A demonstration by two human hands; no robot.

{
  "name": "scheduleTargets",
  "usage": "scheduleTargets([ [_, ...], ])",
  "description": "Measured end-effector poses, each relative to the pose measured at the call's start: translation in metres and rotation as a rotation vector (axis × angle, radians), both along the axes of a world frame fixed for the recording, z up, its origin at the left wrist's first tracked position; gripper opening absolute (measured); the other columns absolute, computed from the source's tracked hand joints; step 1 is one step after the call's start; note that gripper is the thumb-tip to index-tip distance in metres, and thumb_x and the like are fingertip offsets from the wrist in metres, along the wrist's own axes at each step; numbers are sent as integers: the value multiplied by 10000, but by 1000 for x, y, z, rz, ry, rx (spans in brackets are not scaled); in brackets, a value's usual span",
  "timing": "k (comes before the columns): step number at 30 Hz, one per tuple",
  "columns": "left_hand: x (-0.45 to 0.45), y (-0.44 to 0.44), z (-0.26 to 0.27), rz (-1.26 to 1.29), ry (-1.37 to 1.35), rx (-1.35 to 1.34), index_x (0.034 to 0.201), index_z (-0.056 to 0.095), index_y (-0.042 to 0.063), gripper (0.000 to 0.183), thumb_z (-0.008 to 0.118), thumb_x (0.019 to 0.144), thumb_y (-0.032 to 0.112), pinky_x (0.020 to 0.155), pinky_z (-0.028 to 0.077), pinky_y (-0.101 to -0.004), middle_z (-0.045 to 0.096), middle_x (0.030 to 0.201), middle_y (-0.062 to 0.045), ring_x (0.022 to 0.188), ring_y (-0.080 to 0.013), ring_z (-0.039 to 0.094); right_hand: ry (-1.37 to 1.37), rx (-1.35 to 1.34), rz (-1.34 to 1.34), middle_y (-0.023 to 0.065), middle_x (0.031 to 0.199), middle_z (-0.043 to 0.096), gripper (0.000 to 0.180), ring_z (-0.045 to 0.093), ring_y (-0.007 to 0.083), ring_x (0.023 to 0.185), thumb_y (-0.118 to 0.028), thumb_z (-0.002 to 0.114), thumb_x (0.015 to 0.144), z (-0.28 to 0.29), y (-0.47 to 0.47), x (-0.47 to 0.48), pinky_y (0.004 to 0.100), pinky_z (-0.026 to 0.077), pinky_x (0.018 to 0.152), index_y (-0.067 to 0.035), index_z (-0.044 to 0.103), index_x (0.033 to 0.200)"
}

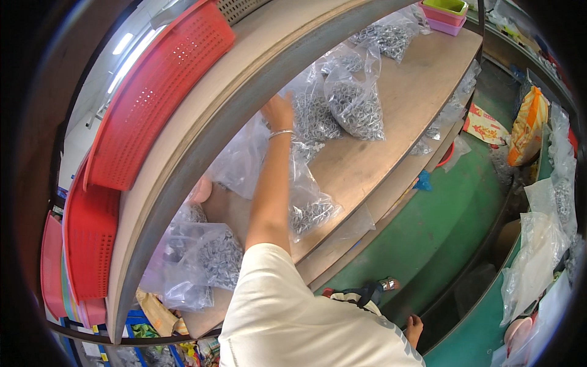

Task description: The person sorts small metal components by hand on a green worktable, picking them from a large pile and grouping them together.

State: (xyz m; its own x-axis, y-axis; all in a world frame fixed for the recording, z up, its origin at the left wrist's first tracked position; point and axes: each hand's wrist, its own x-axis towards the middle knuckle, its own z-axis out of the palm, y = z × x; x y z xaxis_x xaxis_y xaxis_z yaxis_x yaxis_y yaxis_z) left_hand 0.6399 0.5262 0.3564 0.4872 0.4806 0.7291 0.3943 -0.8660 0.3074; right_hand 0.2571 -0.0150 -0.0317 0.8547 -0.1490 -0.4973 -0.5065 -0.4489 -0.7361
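My left hand reaches in under the upper shelf board, with a bangle at the wrist. Its fingertips are partly hidden by the board's edge, beside a clear plastic bag of small metal rings. Whether it grips anything cannot be told. Another knotted-looking bag of rings lies just to the right. Below the forearm's right side is a smaller bag of rings; left of the forearm lies a largely clear plastic bag. My right hand hangs low at the right, away from the shelf, partly hidden by the white shirt.
Red perforated baskets stand on the upper board. More bags of metal parts lie at the lower left. Stacked small plastic bins stand at the shelf's far end. A teal table with plastic bags runs along the right, beyond the green floor.
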Motion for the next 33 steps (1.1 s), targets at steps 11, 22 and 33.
scheduleTargets([
  [11,7,54,4,-819,538,-938,967,587,-28,200,565,941,169,665,569,-356,616,762,-79,671,-197,652,127,63,-97,120,789,671,211,630,164,679,-101,607,876,-13,-16,-17,297,508,636,71,636,994],
  [22,53,75,-55,-273,665,132,949,690,53,201,680,772,147,785,526,-430,667,965,-194,928,-365,645,93,-34,-89,130,800,683,174,649,182,718,-77,592,880,-19,-32,-42,315,520,671,59,643,974],
  [33,40,75,-38,-375,288,-207,836,745,45,120,689,731,51,683,528,-337,707,803,-153,743,-252,695,99,6,-130,105,745,648,180,581,139,618,-82,598,872,-27,-35,-60,289,481,562,75,641,947],
])
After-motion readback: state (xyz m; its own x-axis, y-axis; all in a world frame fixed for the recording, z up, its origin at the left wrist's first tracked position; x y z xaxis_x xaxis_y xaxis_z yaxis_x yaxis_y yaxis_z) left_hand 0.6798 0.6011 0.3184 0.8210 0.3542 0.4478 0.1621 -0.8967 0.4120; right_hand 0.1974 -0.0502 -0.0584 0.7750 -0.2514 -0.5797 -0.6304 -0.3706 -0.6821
